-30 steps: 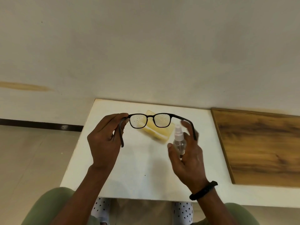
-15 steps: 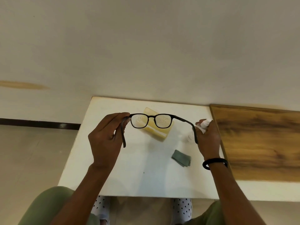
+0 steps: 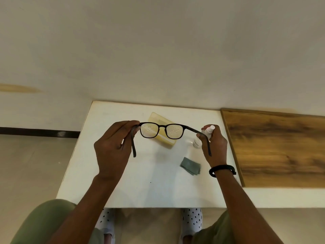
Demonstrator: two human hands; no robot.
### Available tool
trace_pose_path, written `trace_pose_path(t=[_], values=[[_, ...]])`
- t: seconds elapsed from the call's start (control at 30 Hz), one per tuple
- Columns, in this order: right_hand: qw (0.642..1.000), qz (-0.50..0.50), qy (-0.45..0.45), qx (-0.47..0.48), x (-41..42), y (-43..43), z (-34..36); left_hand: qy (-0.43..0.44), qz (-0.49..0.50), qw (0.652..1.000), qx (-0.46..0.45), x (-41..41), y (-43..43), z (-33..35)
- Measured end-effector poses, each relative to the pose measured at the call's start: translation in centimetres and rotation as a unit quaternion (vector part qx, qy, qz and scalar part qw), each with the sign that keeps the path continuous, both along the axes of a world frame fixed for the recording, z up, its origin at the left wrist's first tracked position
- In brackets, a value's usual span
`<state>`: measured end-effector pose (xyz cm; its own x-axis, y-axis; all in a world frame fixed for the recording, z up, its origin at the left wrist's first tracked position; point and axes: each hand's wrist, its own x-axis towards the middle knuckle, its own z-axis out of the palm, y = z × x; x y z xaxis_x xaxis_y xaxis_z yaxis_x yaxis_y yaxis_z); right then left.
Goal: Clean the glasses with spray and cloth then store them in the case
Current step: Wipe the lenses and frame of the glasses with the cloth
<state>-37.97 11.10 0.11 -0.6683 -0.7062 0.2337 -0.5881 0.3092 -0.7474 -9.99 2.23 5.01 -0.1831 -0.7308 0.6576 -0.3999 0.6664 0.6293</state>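
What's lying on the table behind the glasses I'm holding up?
A yellow case on the white table. The glasses cover its middle, and their droplet-speckled lenses blur it there.

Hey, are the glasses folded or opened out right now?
Opened out: both temples of the glasses stick straight back from the frame.

White bench (image 3: 105, 182) against plain cream wall (image 3: 158, 50); wood-grain panel (image 3: 281, 147) at right; beige tiled floor (image 3: 35, 164); dark skirting (image 3: 35, 132) left.
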Motion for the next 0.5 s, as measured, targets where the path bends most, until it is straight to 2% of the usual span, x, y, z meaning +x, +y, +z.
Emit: trace_pose_path(t=[0.13, 0.23, 0.37, 0.43, 0.5], values=[[0.999, 0.005, -0.022, 0.037, -0.1, 0.6, 0.0, -0.006, -0.004, 1.0, -0.005, -0.2, 0.1, 0.0], [0.998, -0.017, -0.057, 0.014, 0.0, 1.3, 0.4, -0.008, -0.002, 1.0, 0.001, -0.2, 0.2, 0.0], [0.993, -0.112, 0.021, -0.02, 0.8, 3.9, 2.6, -0.008, 0.009, 1.0, 0.013, -0.2, 0.2, 0.2], [0.995, -0.098, 0.023, 0.017, 1.2, 5.2, 3.1, -0.007, 0.012, 1.0, 0.013, -0.2, 0.1, 0.3], [0.993, -0.044, -0.028, 0.103, 1.1, 5.9, 2.5, -0.003, 0.01, 1.0, 0.016, -0.3, 0.2, 0.4]])
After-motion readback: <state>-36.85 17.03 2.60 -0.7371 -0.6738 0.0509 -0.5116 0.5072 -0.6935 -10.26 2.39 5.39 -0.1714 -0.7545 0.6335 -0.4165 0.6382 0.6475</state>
